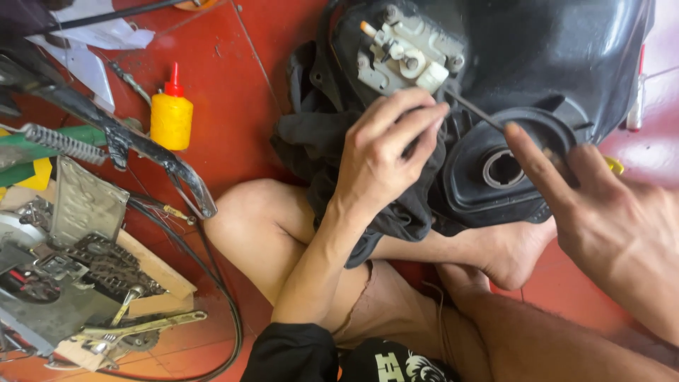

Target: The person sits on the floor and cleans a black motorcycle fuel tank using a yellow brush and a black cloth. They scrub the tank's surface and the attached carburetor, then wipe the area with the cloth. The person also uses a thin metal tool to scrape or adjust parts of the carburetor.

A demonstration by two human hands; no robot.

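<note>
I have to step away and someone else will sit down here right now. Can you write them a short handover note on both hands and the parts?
Left hand: fingers pinched shut on a thin dark metal rod whose tip points at the ring.
Right hand: open, forefinger resting on the round black rubber ring with a metal-lined hole.
Parts: ring sits on the glossy black moulded body, propped on a dark cloth over the legs. A pale metal latch mechanism is mounted above it.
Done: cannot tell.
Left: rod is not yet in the hole.
Nearby: yellow squeeze bottle with red nozzle on the red floor.
</note>
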